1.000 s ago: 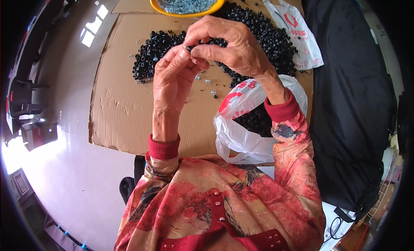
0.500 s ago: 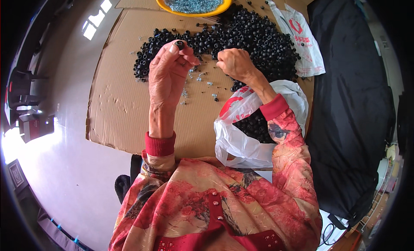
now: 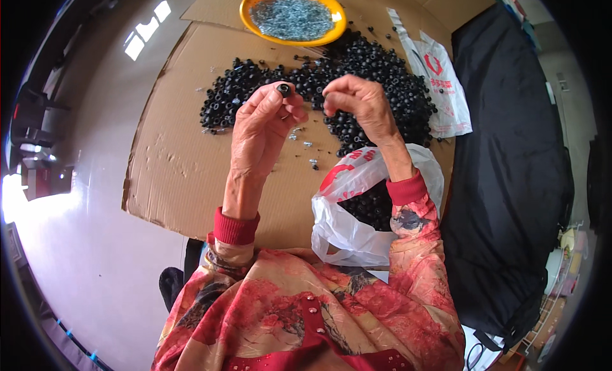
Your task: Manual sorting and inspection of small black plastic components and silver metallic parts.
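Right hand (image 3: 364, 109) has parted from left hand (image 3: 258, 127), leaving one hollow black cap (image 3: 284, 89) in a single grip.
Two white plastic bags (image 3: 347, 234), one yellow bowl (image 3: 287, 42); left pinches the cap beside heaped caps (image 3: 398, 84), too many to count; whether right's curled fingers hold anything, I cannot tell.
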The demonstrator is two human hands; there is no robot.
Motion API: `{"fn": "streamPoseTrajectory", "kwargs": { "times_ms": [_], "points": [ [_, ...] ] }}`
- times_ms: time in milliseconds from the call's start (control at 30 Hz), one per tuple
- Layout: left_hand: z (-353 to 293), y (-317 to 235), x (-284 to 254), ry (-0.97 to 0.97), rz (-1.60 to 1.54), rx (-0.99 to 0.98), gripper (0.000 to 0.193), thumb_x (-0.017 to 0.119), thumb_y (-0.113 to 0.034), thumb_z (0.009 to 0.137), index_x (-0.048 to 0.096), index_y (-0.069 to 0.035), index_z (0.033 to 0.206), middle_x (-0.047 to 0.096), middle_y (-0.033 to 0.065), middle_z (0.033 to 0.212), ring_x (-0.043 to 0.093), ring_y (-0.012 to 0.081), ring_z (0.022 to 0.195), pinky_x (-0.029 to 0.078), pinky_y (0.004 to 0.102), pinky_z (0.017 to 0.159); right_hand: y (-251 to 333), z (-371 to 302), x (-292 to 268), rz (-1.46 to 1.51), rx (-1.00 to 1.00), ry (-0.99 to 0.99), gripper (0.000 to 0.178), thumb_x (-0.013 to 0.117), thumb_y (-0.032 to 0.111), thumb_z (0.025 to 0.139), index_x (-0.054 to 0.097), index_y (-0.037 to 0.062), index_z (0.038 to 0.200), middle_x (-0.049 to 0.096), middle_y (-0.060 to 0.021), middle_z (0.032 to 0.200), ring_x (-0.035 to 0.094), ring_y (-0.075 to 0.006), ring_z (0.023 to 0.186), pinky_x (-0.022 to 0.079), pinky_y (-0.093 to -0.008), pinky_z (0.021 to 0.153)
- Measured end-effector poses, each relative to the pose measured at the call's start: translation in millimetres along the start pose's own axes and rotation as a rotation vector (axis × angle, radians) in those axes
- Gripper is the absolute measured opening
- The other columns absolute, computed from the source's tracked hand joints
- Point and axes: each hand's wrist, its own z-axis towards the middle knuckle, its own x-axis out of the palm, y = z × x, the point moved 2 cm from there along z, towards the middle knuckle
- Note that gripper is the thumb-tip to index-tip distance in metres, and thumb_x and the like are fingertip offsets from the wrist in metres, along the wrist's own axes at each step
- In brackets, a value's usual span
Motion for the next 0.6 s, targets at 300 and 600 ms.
{"fn": "streamPoseTrajectory", "kwargs": {
  "times_ms": [300,600],
  "points": [
    [-6,9,32,0.024,0.043,-0.043,0.02,0.059,-0.015,0.087,0.06,0.001,0.1,0.063,0.0096,0.088,0.06,0.0167,0.076,0.049,0.0312,0.075,34,-6,3,0.651,-0.195,0.097,0.01,0.063,0.001,0.079,0.062,-0.0002,0.089,0.064,-0.012,0.082,0.063,-0.0195,0.074,0.052,-0.0312,0.073],
    [-7,6,32,0.022,0.07,0.031,0.019,0.06,-0.011,0.086,0.061,0.002,0.1,0.064,0.0134,0.097,0.062,0.0175,0.083,0.051,0.0308,0.074,64,-13,16,0.306,-0.192,-0.059,0.01,0.063,0.002,0.08,0.066,-0.0015,0.089,0.066,-0.0071,0.082,0.063,-0.0123,0.074,0.051,-0.0239,0.07]
  ]
}}
